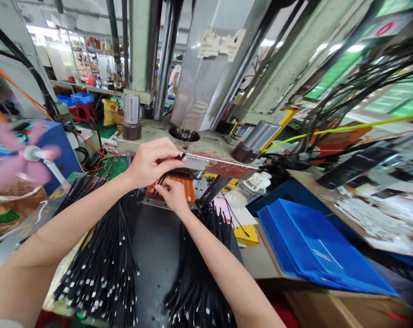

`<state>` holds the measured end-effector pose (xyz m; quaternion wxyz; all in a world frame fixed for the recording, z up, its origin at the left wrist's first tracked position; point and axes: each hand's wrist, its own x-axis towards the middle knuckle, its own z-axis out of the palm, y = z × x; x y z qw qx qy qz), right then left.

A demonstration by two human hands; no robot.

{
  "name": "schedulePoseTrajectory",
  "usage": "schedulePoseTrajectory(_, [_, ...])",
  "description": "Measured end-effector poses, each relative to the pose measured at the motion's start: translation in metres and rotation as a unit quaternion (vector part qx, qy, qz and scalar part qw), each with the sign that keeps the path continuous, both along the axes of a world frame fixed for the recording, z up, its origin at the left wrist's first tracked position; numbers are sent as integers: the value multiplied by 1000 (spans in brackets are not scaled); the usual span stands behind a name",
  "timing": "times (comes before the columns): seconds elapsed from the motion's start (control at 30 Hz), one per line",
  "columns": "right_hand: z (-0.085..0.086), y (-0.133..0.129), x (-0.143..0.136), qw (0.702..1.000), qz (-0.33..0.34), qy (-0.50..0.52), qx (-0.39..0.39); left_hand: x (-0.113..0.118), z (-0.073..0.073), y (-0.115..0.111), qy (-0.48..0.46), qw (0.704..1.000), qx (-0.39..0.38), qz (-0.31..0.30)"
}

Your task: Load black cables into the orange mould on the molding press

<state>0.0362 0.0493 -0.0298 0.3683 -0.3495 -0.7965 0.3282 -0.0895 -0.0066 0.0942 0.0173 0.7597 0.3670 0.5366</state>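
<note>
In front of the press's green-grey plate point(209, 157), my left hand point(155, 161) is raised, its fingers pinched on a small black cable end. Lower and slightly to the right, my right hand point(173, 193) closes its fingertips on black cable at the orange fixture point(187, 187), which lies under the plate. One bundle of black cables with silvery ends point(100, 259) hangs at the left of the dark table point(155, 255). Another black cable bundle point(196, 282) lies at the right, partly behind my right forearm. The cable between my hands is partly hidden by my fingers.
A pink fan point(30, 154) stands at the left. Blue plastic sheets point(315, 246) lie on cardboard at the right, near a clear bottle point(247, 189). Steel columns and loose wires surround the press. Farther back, a person point(175, 76) is partly visible.
</note>
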Motion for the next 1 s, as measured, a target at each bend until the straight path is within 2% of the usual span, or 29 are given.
schedulePoseTrajectory(0.07, [0,23,-13,999,-28,11,-10,-6,-20,-3,-24,999,-27,22])
schedulePoseTrajectory(0.13, [-2,42,-22,999,-45,3,-27,-16,-52,-6,-35,993,-82,73])
schedulePoseTrajectory(0.2, [-6,53,-26,998,-44,-11,-43,-30,-87,-7,66,984,-145,82])
schedulePoseTrajectory(0.27, [-10,58,-26,998,-32,-22,-50,-43,-117,-9,199,962,-179,53])
schedulePoseTrajectory(0.33, [-12,57,-24,998,-20,-28,-47,-52,-137,-13,288,939,-184,34])
schedulePoseTrajectory(0.37, [-13,55,-23,999,-13,-29,-44,-54,-142,-16,314,931,-181,36])
schedulePoseTrajectory(0.43, [-12,50,-21,999,0,-35,-33,-56,-143,-20,346,919,-181,45])
schedulePoseTrajectory(0.5, [-9,49,-20,998,0,-59,-12,-55,-137,-20,364,910,-192,51])
schedulePoseTrajectory(0.6, [-5,56,-24,990,-42,-130,25,-52,-125,-9,381,895,-221,65])
schedulePoseTrajectory(0.77, [-1,59,-23,970,-139,-194,49,-46,-119,20,386,869,-290,107])
schedulePoseTrajectory(0.9, [-1,36,-12,961,-118,-243,63,-40,-122,53,334,861,-363,123])
schedulePoseTrajectory(1.0, [0,26,-11,952,-108,-283,47,-34,-119,87,292,864,-382,145])
